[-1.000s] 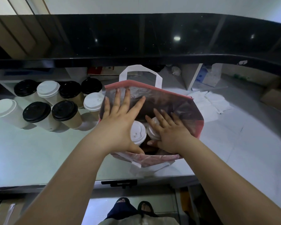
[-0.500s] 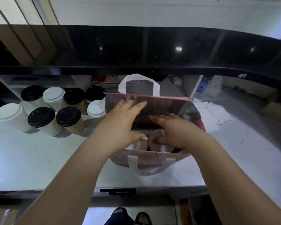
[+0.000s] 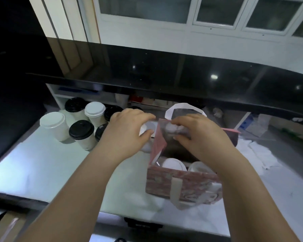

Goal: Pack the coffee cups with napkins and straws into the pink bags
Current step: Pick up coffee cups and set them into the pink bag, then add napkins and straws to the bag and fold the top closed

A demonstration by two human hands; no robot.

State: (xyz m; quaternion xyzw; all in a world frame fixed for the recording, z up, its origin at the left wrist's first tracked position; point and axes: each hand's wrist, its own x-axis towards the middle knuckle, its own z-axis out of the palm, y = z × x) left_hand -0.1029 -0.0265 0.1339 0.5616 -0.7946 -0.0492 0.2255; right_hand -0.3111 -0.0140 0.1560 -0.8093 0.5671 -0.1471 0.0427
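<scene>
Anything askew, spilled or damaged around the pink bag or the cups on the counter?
Nothing stands out. The pink bag stands upright with two white-lidded cups inside, and the cups on the counter are upright with lids on. No spill shows. The napkins at right lie loosely, not stacked.

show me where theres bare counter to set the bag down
Free: the white counter left of the pink bag, in front of the cups. Crowded: the cups at back left; napkins right of the bag.
</scene>
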